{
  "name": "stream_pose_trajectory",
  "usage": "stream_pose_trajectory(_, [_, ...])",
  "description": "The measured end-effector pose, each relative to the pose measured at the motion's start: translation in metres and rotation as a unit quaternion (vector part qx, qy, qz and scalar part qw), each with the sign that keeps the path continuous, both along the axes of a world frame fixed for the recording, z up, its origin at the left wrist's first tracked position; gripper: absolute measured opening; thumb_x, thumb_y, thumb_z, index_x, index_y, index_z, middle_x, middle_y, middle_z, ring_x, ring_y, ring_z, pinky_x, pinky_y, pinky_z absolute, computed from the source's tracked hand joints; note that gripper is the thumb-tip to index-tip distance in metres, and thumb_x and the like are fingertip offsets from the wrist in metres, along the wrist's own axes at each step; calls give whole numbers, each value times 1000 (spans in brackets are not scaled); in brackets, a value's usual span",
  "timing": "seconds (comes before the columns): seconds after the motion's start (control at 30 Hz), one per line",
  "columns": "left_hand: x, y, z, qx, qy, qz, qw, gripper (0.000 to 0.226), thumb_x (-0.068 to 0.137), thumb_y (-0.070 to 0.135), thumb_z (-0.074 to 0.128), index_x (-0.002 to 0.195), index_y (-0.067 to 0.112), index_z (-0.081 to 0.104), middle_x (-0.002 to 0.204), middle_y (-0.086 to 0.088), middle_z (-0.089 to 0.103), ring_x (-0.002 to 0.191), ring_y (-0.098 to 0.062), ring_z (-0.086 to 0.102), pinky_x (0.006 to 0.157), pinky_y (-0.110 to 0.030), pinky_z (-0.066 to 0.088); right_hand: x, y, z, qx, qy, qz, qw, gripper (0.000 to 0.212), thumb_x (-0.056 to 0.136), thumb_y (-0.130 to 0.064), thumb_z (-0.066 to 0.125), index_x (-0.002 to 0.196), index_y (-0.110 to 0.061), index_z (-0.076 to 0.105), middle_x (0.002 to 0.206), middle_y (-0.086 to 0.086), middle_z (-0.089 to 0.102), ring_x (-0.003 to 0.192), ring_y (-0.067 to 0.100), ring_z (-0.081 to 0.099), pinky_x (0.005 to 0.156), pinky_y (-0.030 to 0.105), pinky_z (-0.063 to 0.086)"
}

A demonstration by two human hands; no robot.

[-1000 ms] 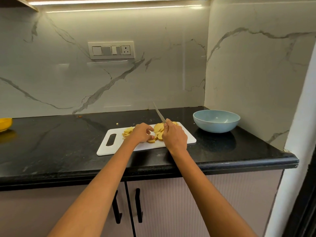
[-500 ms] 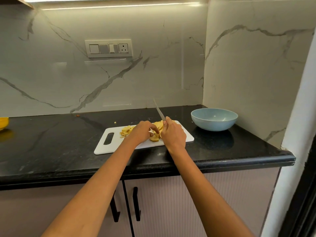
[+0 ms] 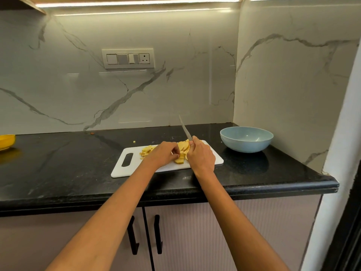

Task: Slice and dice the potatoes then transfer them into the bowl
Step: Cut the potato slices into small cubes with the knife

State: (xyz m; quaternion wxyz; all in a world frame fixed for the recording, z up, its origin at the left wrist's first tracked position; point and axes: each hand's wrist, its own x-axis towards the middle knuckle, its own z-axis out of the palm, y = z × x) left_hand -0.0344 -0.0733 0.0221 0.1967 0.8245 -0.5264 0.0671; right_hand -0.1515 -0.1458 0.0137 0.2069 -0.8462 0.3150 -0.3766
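Note:
A white cutting board (image 3: 125, 169) with a handle slot lies on the black counter. Yellow potato slices (image 3: 182, 147) are piled on its middle, and cut strips (image 3: 146, 150) lie to their left. My left hand (image 3: 163, 154) pinches slices in the pile with curled fingers. My right hand (image 3: 201, 156) grips the handle of a knife (image 3: 185, 130), its blade pointing up and away over the pile. An empty light blue bowl (image 3: 246, 138) stands on the counter to the right of the board.
A yellow dish (image 3: 6, 141) sits at the counter's far left edge. A small potato scrap (image 3: 134, 142) lies behind the board. Marble walls close off the back and right. Cabinet doors with black handles (image 3: 145, 234) are below the counter.
My left hand has moved right into the slice pile, and the two hands now sit closer together. The knife stays raised at nearly the same angle.

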Motion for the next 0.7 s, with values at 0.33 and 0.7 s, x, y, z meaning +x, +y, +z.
stream_pose_trajectory(0.33, [-4, -9, 6, 13, -78, 12, 997, 16, 87, 21, 60, 101, 14, 62, 104, -5, 65, 81, -12, 55, 76, -21, 45, -4, 1, 2, 3, 5, 1, 1000, 41, 103, -27, 30, 140, -15, 40, 122, 5, 60, 106, 17, 58, 82, 26, 44])
stream_pose_trajectory(0.7, [-9, -13, 9, 33, -114, 8, 993, 19, 89, 21, 60, 106, 16, 65, 111, -3, 65, 95, -17, 62, 87, -28, 48, -4, 1, 1, 12, -1, -4, 1000, 41, 103, -28, 31, 140, -15, 40, 125, 5, 60, 108, 17, 58, 86, 26, 45])
